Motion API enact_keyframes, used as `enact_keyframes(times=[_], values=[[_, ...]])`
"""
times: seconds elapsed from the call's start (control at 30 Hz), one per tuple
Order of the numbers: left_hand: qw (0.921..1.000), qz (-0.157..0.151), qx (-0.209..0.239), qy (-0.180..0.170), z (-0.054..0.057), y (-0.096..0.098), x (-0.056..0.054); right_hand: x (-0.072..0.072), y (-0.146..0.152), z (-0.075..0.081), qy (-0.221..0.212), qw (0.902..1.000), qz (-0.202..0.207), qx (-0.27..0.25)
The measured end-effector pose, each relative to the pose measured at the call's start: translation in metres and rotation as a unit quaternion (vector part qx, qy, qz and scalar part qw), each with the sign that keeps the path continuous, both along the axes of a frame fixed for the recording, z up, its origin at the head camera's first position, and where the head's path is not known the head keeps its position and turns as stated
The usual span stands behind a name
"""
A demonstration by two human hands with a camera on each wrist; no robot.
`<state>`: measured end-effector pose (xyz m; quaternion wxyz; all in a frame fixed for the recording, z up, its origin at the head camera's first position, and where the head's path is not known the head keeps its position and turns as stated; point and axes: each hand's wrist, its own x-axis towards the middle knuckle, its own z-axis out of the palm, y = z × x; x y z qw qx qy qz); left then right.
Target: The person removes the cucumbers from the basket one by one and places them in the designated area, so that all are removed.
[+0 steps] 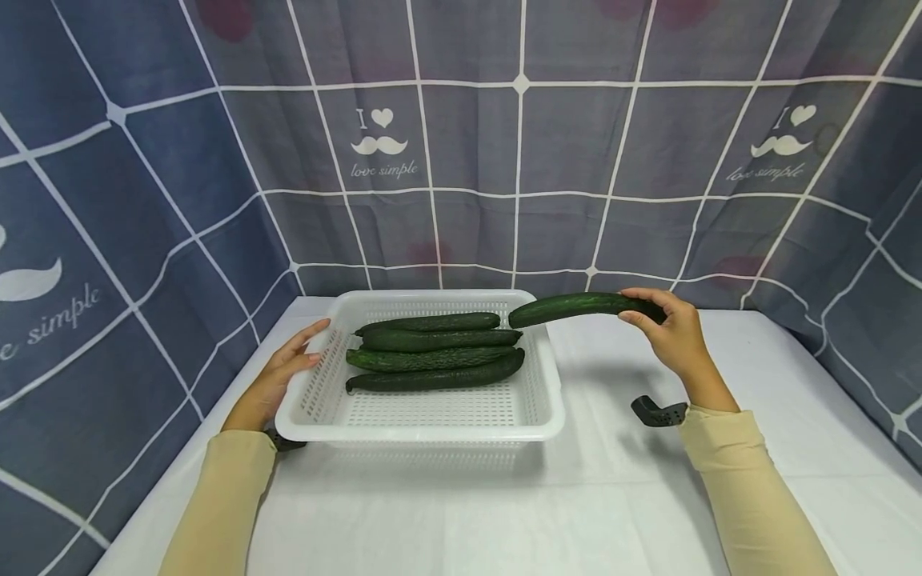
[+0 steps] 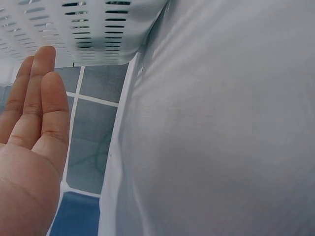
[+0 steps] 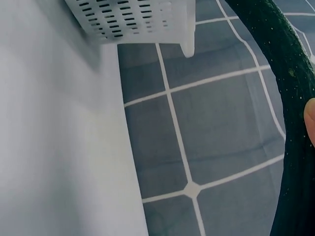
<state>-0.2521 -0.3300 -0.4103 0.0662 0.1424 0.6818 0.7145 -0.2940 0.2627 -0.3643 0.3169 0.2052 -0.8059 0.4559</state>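
A long dark green cucumber [image 1: 576, 306] is held by its right end in my right hand [image 1: 673, 332], between thumb and fingers. Its left end reaches over the right rim of a white perforated plastic basket [image 1: 425, 433]. Inside the basket, several more cucumbers [image 1: 432, 358] lie side by side, lengthwise. My left hand [image 1: 277, 380] is at the basket's left side with its fingers extended along the rim. In the left wrist view, straight fingers [image 2: 43, 98] stand beside the slotted basket wall [image 2: 98, 29]. The right wrist view shows the held cucumber [image 3: 290, 73] and one fingertip on it.
A white cloth [image 1: 461, 512] covers the table under the basket. Blue-grey checked curtains [image 1: 475, 160] rise at the back and on both sides. A black wrist mount [image 1: 657, 412] sticks out from the right wrist.
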Motion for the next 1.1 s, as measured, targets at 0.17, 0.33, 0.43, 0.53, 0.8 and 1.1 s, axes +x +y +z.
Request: enact_keyframes(times=[0.17, 0.33, 0.43, 0.53, 0.8, 1.1], values=[[0.9999, -0.009, 0.014, 0.002, -0.001, -0.001, -0.001, -0.003, 0.009, -0.002, -0.024, 0.9996, -0.016, 0.000], [0.9999, -0.007, 0.012, 0.005, -0.001, -0.001, -0.001, -0.006, 0.020, -0.004, -0.055, 0.9979, -0.033, -0.007], [1.0000, -0.006, 0.006, 0.002, -0.001, -0.001, -0.001, -0.007, 0.027, -0.006, -0.072, 0.9964, -0.044, -0.013], [0.9999, -0.009, 0.009, 0.003, -0.001, -0.001, -0.002, -0.008, 0.034, -0.009, -0.081, 0.9951, -0.053, -0.019], [0.9998, -0.013, 0.015, 0.010, 0.000, 0.000, -0.001, -0.009, 0.045, -0.017, -0.102, 0.9922, -0.067, -0.027], [0.9999, -0.010, 0.004, 0.006, 0.000, 0.000, -0.001, -0.014, 0.050, -0.030, -0.114, 0.9907, -0.071, -0.024]])
